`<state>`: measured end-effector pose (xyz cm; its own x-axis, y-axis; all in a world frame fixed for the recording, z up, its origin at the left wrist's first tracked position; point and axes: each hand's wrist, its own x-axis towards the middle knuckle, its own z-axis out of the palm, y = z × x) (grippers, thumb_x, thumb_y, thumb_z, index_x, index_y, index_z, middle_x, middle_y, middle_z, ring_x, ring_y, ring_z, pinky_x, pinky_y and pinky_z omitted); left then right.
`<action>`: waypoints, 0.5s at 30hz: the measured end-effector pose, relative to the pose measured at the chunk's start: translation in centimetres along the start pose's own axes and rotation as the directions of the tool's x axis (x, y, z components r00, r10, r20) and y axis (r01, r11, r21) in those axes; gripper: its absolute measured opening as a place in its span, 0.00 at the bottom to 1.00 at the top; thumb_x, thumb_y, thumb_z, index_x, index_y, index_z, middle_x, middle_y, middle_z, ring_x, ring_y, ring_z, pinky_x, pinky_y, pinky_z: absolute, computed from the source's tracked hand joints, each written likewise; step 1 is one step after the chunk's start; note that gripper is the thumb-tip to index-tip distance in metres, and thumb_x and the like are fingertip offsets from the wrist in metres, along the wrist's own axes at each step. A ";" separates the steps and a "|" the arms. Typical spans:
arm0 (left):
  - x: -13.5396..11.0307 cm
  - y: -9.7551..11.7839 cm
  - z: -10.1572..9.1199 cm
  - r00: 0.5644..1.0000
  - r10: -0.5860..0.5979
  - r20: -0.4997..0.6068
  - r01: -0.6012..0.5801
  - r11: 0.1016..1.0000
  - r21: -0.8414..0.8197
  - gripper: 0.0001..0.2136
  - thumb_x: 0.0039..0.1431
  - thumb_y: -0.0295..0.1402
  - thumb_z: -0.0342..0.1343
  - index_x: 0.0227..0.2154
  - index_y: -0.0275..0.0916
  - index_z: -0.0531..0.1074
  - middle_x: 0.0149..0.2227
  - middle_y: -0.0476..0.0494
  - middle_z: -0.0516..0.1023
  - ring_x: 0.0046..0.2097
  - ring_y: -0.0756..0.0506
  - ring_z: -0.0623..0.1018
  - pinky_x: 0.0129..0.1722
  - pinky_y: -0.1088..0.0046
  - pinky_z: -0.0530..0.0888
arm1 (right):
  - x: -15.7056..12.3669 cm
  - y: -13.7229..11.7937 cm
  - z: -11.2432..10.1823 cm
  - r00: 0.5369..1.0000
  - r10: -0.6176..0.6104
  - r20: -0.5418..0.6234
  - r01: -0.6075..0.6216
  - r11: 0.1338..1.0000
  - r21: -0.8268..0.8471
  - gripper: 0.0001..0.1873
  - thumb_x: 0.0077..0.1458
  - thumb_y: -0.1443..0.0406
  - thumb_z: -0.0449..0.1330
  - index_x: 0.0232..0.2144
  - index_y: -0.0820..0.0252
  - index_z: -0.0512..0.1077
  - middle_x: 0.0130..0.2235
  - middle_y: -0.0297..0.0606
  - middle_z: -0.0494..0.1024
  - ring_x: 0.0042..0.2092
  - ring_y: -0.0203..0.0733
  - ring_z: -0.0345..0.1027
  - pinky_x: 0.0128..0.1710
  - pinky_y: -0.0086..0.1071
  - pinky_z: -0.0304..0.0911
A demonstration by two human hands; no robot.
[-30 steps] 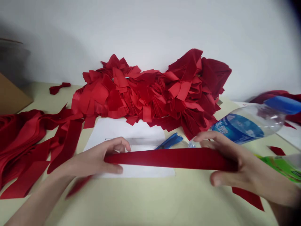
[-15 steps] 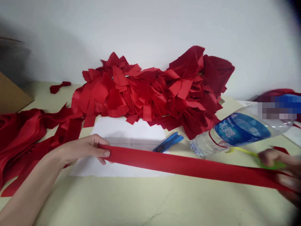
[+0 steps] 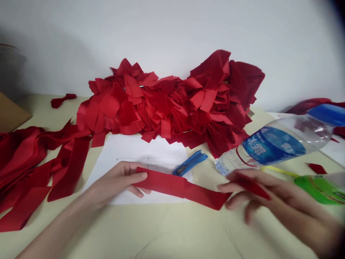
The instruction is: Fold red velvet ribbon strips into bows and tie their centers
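Observation:
My left hand (image 3: 126, 180) pinches one end of a red ribbon (image 3: 172, 183) between thumb and fingers, above a white sheet of paper (image 3: 102, 165) with thin ruled lines. The ribbon stretches rightward, and its lower right corner reaches my right hand (image 3: 258, 194). A dark red part of ribbon shows between the fingers of that hand, which is slightly blurred; whether it joins the strip in my left hand is hidden. A blue stapler-like tool (image 3: 190, 163) lies on the paper's right edge, just behind the ribbon.
A large heap of cut red ribbon pieces (image 3: 167, 108) lies against the wall. Long red strips (image 3: 24, 154) spread at left, near a cardboard box (image 3: 12, 113). A water bottle (image 3: 272, 144) with a blue cap lies at right, beside a green-labelled item (image 3: 320, 189).
My right hand has moved left, from the right edge towards my left hand, and the span of ribbon between them is shorter. My left hand has shifted slightly right.

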<state>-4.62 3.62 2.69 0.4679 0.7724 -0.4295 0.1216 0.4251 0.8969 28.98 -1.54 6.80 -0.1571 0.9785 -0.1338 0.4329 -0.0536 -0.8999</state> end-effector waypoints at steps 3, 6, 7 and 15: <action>0.2 -0.7 1.7 0.999 -0.037 0.024 0.038 0.999 -0.011 0.13 0.58 0.40 0.53 0.40 0.39 0.75 0.39 0.44 0.80 0.39 0.45 0.79 0.42 0.70 0.74 | 2.1 -2.3 5.5 0.965 0.034 0.261 -0.016 0.997 -0.073 0.15 0.59 0.54 0.50 0.35 0.57 0.70 0.26 0.37 0.76 0.20 0.33 0.65 0.19 0.27 0.62; 0.2 -1.2 2.5 0.997 -0.014 0.070 0.018 0.998 -0.059 0.13 0.58 0.41 0.52 0.40 0.40 0.75 0.37 0.46 0.80 0.42 0.44 0.79 0.44 0.69 0.73 | 3.5 -2.8 8.5 0.947 0.026 0.322 0.077 0.950 -0.304 0.13 0.60 0.57 0.49 0.35 0.56 0.71 0.22 0.32 0.74 0.19 0.31 0.61 0.18 0.24 0.54; 0.2 -1.3 2.6 0.998 -0.015 0.069 0.020 0.997 -0.079 0.13 0.58 0.42 0.52 0.37 0.40 0.75 0.35 0.48 0.80 0.41 0.43 0.79 0.44 0.69 0.73 | 3.7 -2.7 9.0 0.947 0.023 0.321 0.102 0.925 -0.366 0.13 0.60 0.58 0.49 0.35 0.56 0.71 0.21 0.32 0.73 0.19 0.31 0.61 0.19 0.24 0.53; 0.0 -1.2 3.4 0.994 0.043 0.098 -0.034 0.995 -0.095 0.12 0.58 0.41 0.52 0.33 0.38 0.75 0.31 0.48 0.79 0.39 0.44 0.79 0.42 0.67 0.75 | 4.0 -2.6 10.2 0.974 -0.006 0.228 0.145 0.786 -0.601 0.11 0.58 0.61 0.51 0.39 0.54 0.71 0.22 0.31 0.73 0.24 0.37 0.66 0.24 0.27 0.52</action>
<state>-1.79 1.56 1.97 0.5563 0.7401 -0.3779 0.0220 0.4415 0.8970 18.12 0.50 4.35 -0.3578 0.9075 -0.2200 0.8508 0.2198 -0.4773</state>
